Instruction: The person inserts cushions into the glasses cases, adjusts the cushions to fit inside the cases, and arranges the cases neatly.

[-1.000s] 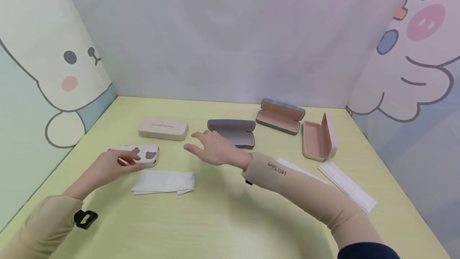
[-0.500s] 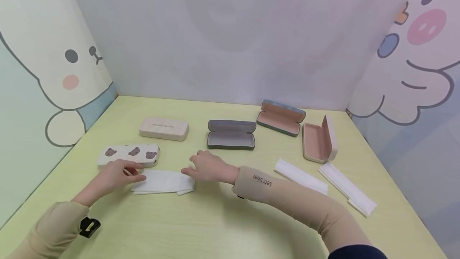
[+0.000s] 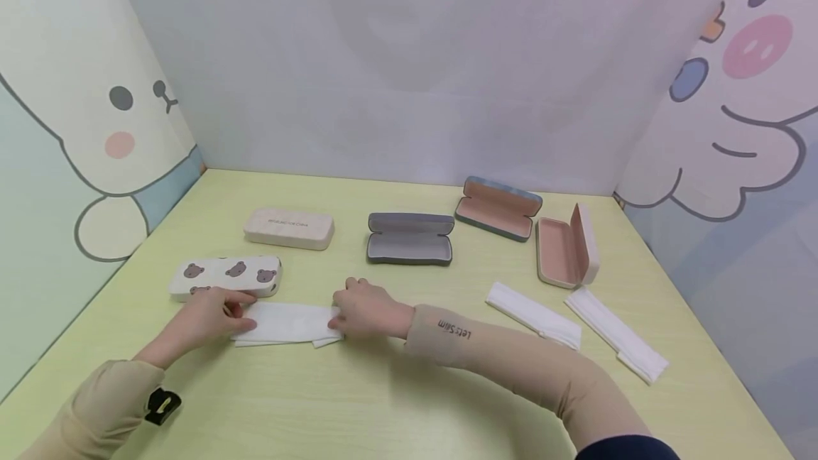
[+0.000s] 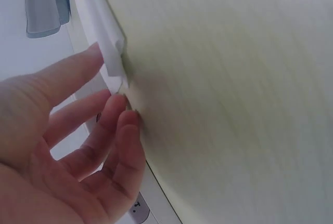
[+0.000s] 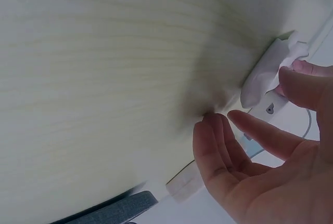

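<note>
White and folded, the cloth (image 3: 290, 323) lies on the pale yellow-green table (image 3: 409, 407), just nearer to the person than the closed bear-print case (image 3: 220, 272). The left hand (image 3: 203, 323) is at its left end, the right hand (image 3: 369, 311) at its right end — both half open, fingers loosely bent, each thumb only touching the cloth. Behind the right hand stands a grey case (image 3: 410, 250) — its lid is raised.
</note>
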`<state>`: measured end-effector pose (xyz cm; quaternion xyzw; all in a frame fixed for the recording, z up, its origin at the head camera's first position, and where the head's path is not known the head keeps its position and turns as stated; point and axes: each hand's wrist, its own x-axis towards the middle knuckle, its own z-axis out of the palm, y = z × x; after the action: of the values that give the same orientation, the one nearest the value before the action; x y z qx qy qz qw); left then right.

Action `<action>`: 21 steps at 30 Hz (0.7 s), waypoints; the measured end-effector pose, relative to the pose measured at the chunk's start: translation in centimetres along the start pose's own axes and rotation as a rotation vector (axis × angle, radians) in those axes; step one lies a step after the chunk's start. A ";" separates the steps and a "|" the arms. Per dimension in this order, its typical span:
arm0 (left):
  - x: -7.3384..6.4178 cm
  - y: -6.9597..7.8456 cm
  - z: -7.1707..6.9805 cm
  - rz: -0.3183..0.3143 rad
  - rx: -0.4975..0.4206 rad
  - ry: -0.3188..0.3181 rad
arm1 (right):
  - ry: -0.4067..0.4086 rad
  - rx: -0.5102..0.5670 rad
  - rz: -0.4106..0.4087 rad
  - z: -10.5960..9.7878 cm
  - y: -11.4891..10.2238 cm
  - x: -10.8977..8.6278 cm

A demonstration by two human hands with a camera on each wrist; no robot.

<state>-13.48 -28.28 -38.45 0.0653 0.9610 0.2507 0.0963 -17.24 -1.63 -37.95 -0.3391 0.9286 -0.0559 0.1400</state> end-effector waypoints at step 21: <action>-0.1 -0.1 0.3 -0.008 -0.075 -0.006 | 0.035 0.073 -0.002 0.5 -0.3 -0.1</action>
<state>-13.34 -28.26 -38.70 0.0585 0.9509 0.2860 0.1026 -16.86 -1.81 -38.40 -0.3338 0.9279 -0.0956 0.1359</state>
